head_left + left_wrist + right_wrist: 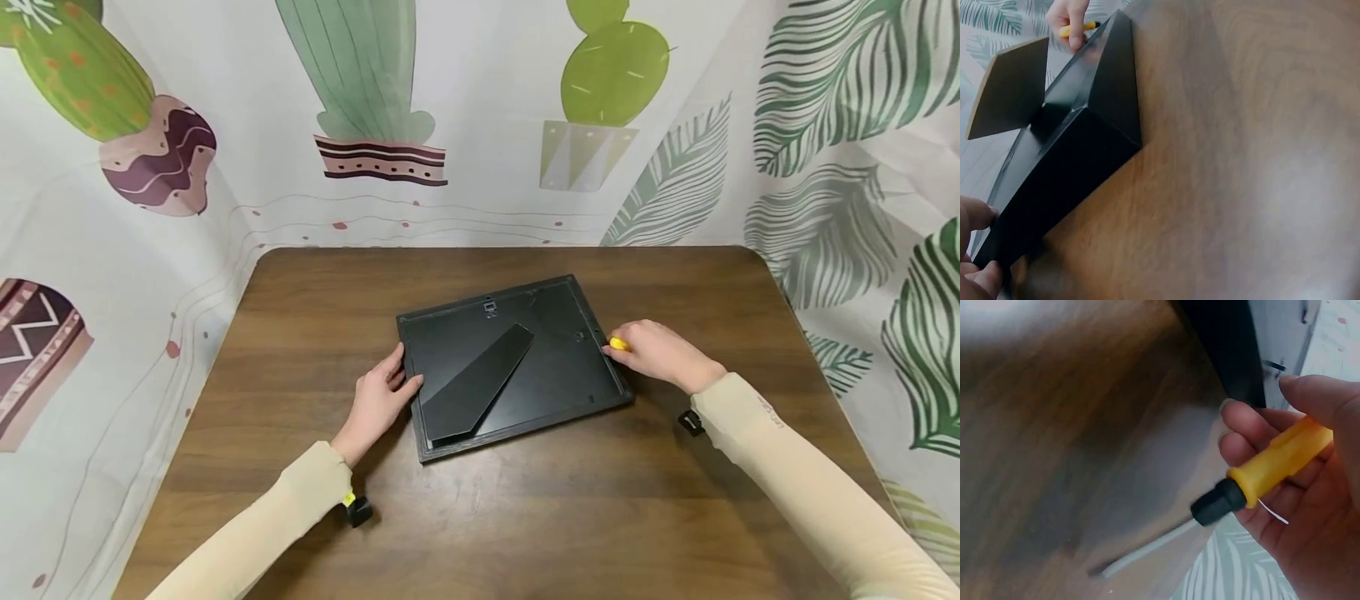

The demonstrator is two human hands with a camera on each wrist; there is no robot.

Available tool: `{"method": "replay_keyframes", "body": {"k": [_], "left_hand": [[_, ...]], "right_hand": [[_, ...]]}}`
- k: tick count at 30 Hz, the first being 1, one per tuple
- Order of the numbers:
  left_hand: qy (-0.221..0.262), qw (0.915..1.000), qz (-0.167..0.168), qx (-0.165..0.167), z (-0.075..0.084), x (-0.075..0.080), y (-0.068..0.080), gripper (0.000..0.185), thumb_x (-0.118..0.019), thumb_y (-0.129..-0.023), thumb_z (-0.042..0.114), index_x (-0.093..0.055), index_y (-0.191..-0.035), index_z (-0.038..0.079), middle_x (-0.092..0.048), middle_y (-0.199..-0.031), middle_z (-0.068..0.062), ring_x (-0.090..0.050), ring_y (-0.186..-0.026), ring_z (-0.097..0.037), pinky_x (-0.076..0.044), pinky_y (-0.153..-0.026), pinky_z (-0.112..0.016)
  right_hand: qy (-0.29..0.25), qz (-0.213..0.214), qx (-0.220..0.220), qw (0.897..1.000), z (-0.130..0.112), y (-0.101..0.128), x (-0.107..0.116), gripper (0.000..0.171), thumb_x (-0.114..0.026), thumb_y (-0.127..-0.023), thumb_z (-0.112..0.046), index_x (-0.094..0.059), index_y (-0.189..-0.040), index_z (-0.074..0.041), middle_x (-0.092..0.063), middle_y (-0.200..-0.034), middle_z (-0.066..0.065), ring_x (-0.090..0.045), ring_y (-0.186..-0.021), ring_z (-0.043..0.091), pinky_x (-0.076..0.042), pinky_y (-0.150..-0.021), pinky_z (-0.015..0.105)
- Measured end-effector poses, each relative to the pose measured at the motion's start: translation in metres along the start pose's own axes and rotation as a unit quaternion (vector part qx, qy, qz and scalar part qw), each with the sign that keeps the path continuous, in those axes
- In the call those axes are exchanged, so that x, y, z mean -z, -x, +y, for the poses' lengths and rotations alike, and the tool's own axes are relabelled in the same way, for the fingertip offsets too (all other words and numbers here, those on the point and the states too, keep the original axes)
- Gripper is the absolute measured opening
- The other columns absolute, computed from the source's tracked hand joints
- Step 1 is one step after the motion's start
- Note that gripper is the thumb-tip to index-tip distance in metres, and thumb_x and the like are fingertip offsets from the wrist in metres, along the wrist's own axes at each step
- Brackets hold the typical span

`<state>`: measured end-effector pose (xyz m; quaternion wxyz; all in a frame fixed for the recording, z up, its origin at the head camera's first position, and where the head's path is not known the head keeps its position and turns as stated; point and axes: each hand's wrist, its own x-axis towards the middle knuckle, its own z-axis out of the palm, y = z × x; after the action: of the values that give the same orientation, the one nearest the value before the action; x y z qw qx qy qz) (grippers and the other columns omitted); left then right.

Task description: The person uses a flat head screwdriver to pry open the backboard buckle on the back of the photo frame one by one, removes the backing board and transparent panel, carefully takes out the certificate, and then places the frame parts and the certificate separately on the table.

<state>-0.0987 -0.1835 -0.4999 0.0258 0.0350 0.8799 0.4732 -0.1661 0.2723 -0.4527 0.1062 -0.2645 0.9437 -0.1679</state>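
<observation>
A black picture frame [558, 367] lies face down on the table, turned at a slight angle, its back panel and slanting easel stand [480, 387] uppermost. At its left edge my left hand [378, 404] grips the border, thumb on top and fingers at the side. My right hand [663, 354] is at the right edge, holding a yellow-handled screwdriver [1288, 456] across the palm. Its black collar and grey shaft stick out past the fingers in the right wrist view. Fingertips of that hand touch the frame's edge, and the thumb is near a small metal tab [1275, 365].
The brown wooden table [315, 333] has rounded far corners. A white cloth [487, 217] printed with cacti and leaves hangs behind it and along the sides. In the left wrist view, the stand [1013, 87] rises from the frame's back.
</observation>
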Motion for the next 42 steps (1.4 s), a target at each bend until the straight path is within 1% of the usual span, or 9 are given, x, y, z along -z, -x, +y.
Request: {"method": "replay_keyframes", "body": {"k": [8, 11, 16, 18, 22, 27, 31, 36, 42], "left_hand": [[-0.012, 0.9981, -0.056, -0.023, -0.010, 0.011, -0.025, 0.070, -0.071, -0.100, 0.013, -0.036, -0.159, -0.002, -0.040, -0.158, -0.028, -0.058, -0.131, -0.042, -0.053, -0.103, -0.047], [-0.009, 0.9972, -0.070, -0.025, -0.012, 0.016, -0.038, 0.069, -0.071, -0.100, 0.012, -0.038, -0.159, -0.002, -0.041, -0.158, -0.027, -0.056, -0.132, -0.043, -0.053, -0.105, -0.048], [0.002, 0.9974, -0.068, -0.023, -0.013, 0.019, -0.052, 0.066, -0.072, -0.100, 0.013, -0.041, -0.158, -0.001, -0.045, -0.156, -0.027, -0.057, -0.132, -0.041, -0.052, -0.105, -0.047], [0.004, 0.9983, -0.055, -0.020, -0.014, 0.019, -0.052, 0.066, -0.073, -0.100, 0.015, -0.044, -0.157, 0.000, -0.050, -0.152, -0.026, -0.061, -0.129, -0.039, -0.054, -0.102, -0.045], [0.012, 0.9991, -0.040, -0.010, -0.016, 0.017, -0.046, 0.065, -0.075, -0.099, 0.018, -0.046, -0.156, 0.002, -0.054, -0.148, -0.026, -0.065, -0.124, -0.036, -0.056, -0.099, -0.042], [0.020, 0.9986, -0.045, -0.020, -0.020, 0.014, -0.037, 0.065, -0.072, -0.099, 0.012, -0.044, -0.157, 0.001, -0.050, -0.152, -0.026, -0.061, -0.129, -0.038, -0.054, -0.102, -0.041], [0.026, 0.9986, -0.039, -0.024, -0.019, 0.013, -0.031, 0.062, -0.072, -0.099, 0.009, -0.046, -0.155, 0.000, -0.051, -0.151, -0.026, -0.061, -0.130, -0.038, -0.054, -0.102, -0.042], [0.024, 0.9989, -0.033, -0.024, -0.019, 0.012, -0.028, 0.062, -0.073, -0.098, 0.009, -0.047, -0.154, -0.001, -0.050, -0.151, -0.027, -0.060, -0.129, -0.040, -0.054, -0.102, -0.042], [0.028, 0.9987, -0.037, -0.019, -0.020, 0.015, -0.027, 0.063, -0.073, -0.099, 0.011, -0.047, -0.155, 0.001, -0.050, -0.152, -0.025, -0.061, -0.129, -0.038, -0.054, -0.102, -0.042]], "right_hand": [[-0.068, -0.057, -0.002, 0.996, 0.000, 0.015, 0.003, 0.041, -0.073, -0.099, -0.017, -0.050, -0.065, -0.018, -0.038, -0.062, -0.008, -0.036, -0.056, 0.006, -0.035, -0.055, 0.024], [-0.046, -0.058, 0.012, 0.997, -0.002, 0.020, 0.006, 0.048, -0.073, -0.100, -0.022, -0.045, -0.061, -0.020, -0.036, -0.061, -0.009, -0.036, -0.060, 0.008, -0.035, -0.060, 0.025], [0.043, 0.000, -0.006, 0.999, -0.003, 0.029, 0.021, 0.047, -0.069, -0.102, -0.035, -0.043, -0.066, -0.020, -0.036, -0.062, -0.007, -0.042, -0.065, 0.014, -0.039, -0.061, 0.031], [0.050, 0.031, -0.014, 0.998, -0.001, 0.030, 0.030, 0.044, -0.067, -0.103, -0.035, -0.044, -0.070, -0.019, -0.036, -0.063, -0.006, -0.043, -0.062, 0.013, -0.040, -0.059, 0.032], [-0.005, 0.077, -0.030, 0.997, -0.001, 0.033, 0.050, 0.029, -0.066, -0.104, -0.026, -0.053, -0.083, -0.012, -0.044, -0.067, -0.003, -0.046, -0.061, 0.014, -0.042, -0.059, 0.032], [-0.088, 0.092, -0.045, 0.991, -0.008, 0.036, 0.066, 0.011, -0.066, -0.103, -0.011, -0.060, -0.109, -0.005, -0.065, -0.087, 0.008, -0.053, -0.069, 0.017, -0.045, -0.059, 0.027], [-0.153, 0.123, -0.059, 0.979, -0.013, 0.031, 0.063, 0.024, -0.073, -0.100, -0.012, -0.058, -0.116, -0.004, -0.075, -0.096, 0.011, -0.063, -0.072, 0.017, -0.051, -0.059, 0.021], [-0.267, 0.155, -0.076, 0.948, -0.021, 0.018, 0.049, 0.023, -0.076, -0.098, -0.014, -0.062, -0.112, -0.001, -0.076, -0.089, 0.012, -0.066, -0.068, 0.016, -0.058, -0.060, 0.023], [-0.386, 0.108, -0.057, 0.914, -0.025, 0.001, 0.023, 0.024, -0.066, -0.104, -0.015, -0.066, -0.111, 0.008, -0.077, -0.095, 0.018, -0.067, -0.066, 0.021, -0.063, -0.061, 0.033]]}}
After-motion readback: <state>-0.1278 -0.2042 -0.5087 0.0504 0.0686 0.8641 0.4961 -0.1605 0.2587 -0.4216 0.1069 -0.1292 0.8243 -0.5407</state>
